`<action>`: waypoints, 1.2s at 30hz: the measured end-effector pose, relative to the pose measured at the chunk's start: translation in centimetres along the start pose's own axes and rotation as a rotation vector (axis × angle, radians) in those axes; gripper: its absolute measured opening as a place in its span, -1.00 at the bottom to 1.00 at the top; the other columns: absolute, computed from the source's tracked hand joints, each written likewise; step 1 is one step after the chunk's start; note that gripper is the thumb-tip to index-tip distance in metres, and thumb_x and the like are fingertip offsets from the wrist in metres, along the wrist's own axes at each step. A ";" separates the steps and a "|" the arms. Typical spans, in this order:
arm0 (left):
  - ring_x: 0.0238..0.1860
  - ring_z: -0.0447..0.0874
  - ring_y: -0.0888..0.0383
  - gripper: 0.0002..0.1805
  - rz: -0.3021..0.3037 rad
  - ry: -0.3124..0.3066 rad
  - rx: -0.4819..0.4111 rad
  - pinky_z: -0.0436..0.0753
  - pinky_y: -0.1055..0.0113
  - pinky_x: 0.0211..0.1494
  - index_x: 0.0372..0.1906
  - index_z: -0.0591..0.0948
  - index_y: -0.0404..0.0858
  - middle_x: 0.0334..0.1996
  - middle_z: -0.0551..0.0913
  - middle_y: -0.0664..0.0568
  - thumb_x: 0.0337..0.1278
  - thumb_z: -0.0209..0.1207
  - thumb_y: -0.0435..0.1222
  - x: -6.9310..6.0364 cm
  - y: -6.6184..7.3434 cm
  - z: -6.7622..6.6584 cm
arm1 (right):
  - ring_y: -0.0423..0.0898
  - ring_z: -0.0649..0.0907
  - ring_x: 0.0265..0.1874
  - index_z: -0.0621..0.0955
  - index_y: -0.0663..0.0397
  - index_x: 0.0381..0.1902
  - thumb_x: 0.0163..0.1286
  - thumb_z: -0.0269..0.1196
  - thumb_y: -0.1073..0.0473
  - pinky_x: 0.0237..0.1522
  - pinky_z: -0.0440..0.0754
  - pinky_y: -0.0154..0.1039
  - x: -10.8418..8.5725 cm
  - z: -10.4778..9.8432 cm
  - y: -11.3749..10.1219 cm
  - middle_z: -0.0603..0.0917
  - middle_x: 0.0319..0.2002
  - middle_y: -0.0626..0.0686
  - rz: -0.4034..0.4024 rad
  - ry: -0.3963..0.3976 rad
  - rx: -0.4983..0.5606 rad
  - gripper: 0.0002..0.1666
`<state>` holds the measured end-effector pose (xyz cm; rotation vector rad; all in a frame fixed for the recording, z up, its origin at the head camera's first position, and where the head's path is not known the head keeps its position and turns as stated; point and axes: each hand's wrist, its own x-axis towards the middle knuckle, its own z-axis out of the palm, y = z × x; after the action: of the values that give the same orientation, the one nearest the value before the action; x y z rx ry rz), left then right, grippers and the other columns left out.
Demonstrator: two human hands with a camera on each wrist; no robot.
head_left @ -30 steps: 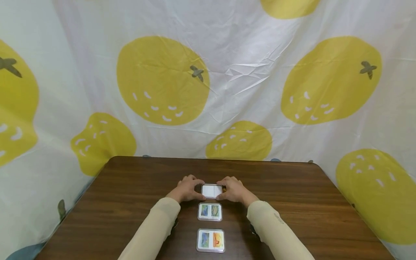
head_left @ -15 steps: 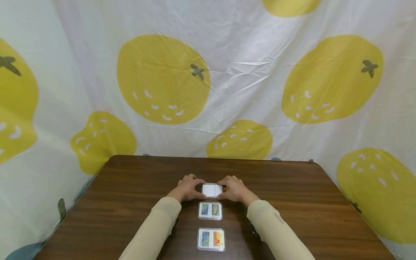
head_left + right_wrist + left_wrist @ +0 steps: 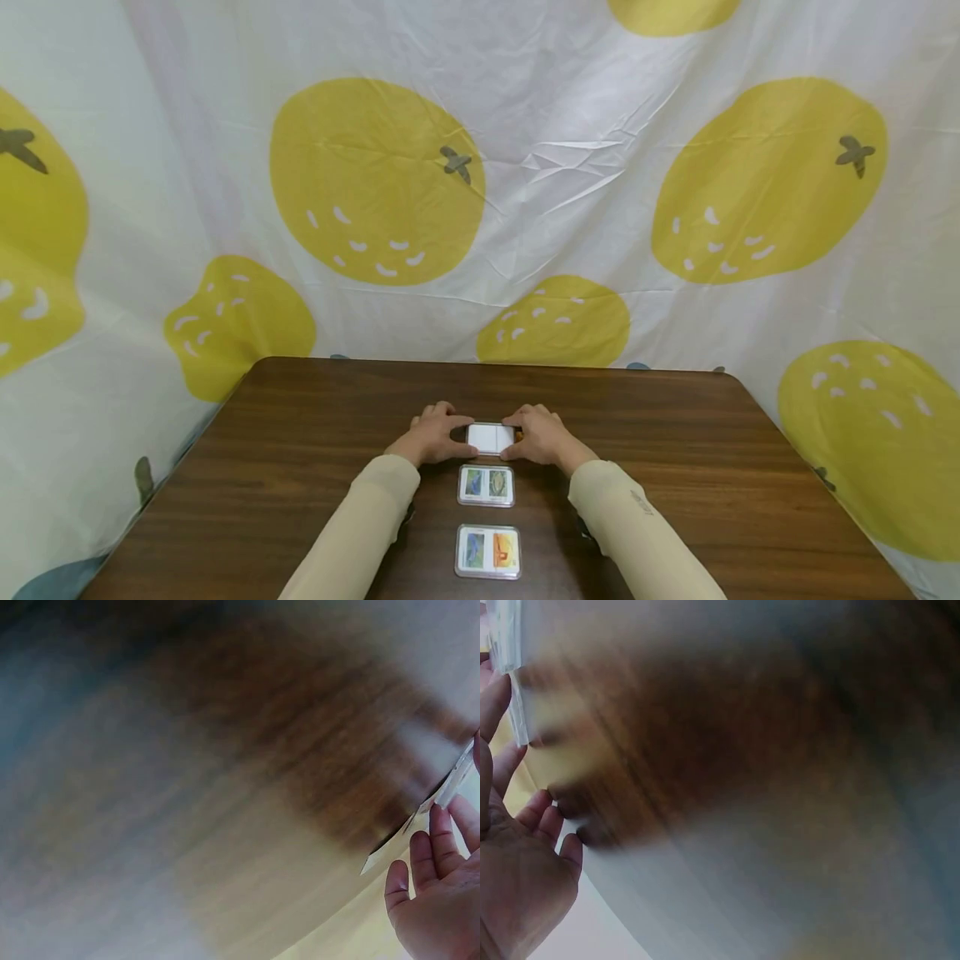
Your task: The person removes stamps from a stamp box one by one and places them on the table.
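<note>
A clear-edged case with a white face point(image 3: 491, 438) lies between the two hands in the head view. My left hand point(image 3: 435, 436) grips its left end between thumb and fingers; my right hand point(image 3: 542, 437) grips the right end the same way. Something small and orange shows by the right fingers, mostly hidden. In the left wrist view the left hand point(image 3: 525, 870) touches the clear case edge point(image 3: 516, 712). The right wrist view shows the right hand point(image 3: 442, 900) at the case edge point(image 3: 456, 778), with a thin pale piece point(image 3: 381, 853) beside it.
Nearer the body lie two clear cases with picture cards, one with blue-green and green pictures point(image 3: 486, 486), the other with blue-green and orange ones point(image 3: 487, 552). The brown table point(image 3: 300, 467) ends at a hanging cloth point(image 3: 525, 208) printed with yellow fruit.
The head view has tilted slightly, so the scene sits a little differently in it. Both hands keep their hold on the white-faced case, with hardly any movement.
</note>
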<state>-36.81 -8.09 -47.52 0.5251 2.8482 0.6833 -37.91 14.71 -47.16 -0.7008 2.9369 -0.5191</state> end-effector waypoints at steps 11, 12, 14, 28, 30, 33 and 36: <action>0.37 0.18 -0.21 -0.29 0.027 0.046 0.031 0.14 -0.14 0.39 0.39 0.46 -0.06 0.34 0.30 -0.18 0.18 0.29 0.11 -0.3 0.3 0.9 | 0.17 0.45 0.19 0.60 0.07 0.23 0.15 0.49 -0.09 0.22 0.31 0.17 -0.3 -0.1 0.0 0.54 0.18 0.16 0.006 -0.023 -0.055 -0.27; 0.37 0.18 -0.21 -0.29 0.026 0.047 0.028 0.14 -0.14 0.38 0.39 0.46 -0.06 0.34 0.30 -0.19 0.18 0.29 0.11 -0.3 0.2 0.9 | 0.17 0.44 0.20 0.59 0.07 0.25 0.16 0.48 -0.10 0.22 0.30 0.18 -0.3 -0.1 -0.1 0.53 0.19 0.17 0.005 -0.025 -0.061 -0.26; 0.37 0.18 -0.22 -0.29 0.024 0.046 0.025 0.14 -0.15 0.37 0.38 0.47 -0.07 0.34 0.29 -0.19 0.17 0.30 0.10 -0.3 0.1 0.9 | 0.19 0.44 0.22 0.55 0.09 0.29 0.18 0.47 -0.10 0.22 0.30 0.21 -0.4 -0.1 -0.2 0.52 0.20 0.18 -0.004 -0.027 -0.070 -0.23; 0.40 0.17 -0.26 -0.10 0.001 0.036 -0.051 0.17 -0.21 0.37 0.47 0.32 -0.15 0.41 0.25 -0.24 0.08 0.37 0.10 -0.4 -0.5 0.1 | 0.22 0.38 0.28 0.35 0.03 0.47 0.13 0.48 -0.12 0.20 0.28 0.22 -0.8 -0.4 -0.5 0.44 0.29 0.22 0.017 0.039 -0.034 0.00; 0.40 0.17 -0.26 -0.11 -0.003 0.037 -0.064 0.18 -0.21 0.37 0.47 0.32 -0.16 0.41 0.26 -0.25 0.08 0.37 0.08 -0.4 -0.8 -0.1 | 0.22 0.38 0.27 0.37 0.03 0.45 0.13 0.47 -0.09 0.19 0.28 0.22 -1.0 -0.7 -0.4 0.45 0.29 0.22 0.015 0.056 -0.009 -0.03; 0.40 0.19 -0.26 -0.12 -0.006 0.039 -0.070 0.21 -0.21 0.36 0.46 0.33 -0.17 0.39 0.28 -0.27 0.09 0.37 0.07 -0.6 -1.1 -0.3 | 0.22 0.40 0.25 0.42 0.07 0.41 0.15 0.45 -0.02 0.17 0.29 0.22 -1.5 -1.0 -0.4 0.49 0.26 0.21 0.008 0.082 0.011 -0.11; 0.39 0.20 -0.25 -0.13 -0.017 0.036 -0.071 0.22 -0.20 0.36 0.45 0.34 -0.19 0.38 0.30 -0.28 0.09 0.38 0.04 -1.1 -1.7 -0.6 | 0.22 0.42 0.23 0.46 0.10 0.37 0.17 0.43 0.04 0.15 0.30 0.23 -2.1 -1.2 -0.2 0.52 0.22 0.21 0.001 0.097 0.024 -0.19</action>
<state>-36.46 -10.10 -47.69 0.4812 2.8461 0.7954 -36.15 15.91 -45.94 -0.6910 3.0140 -0.6044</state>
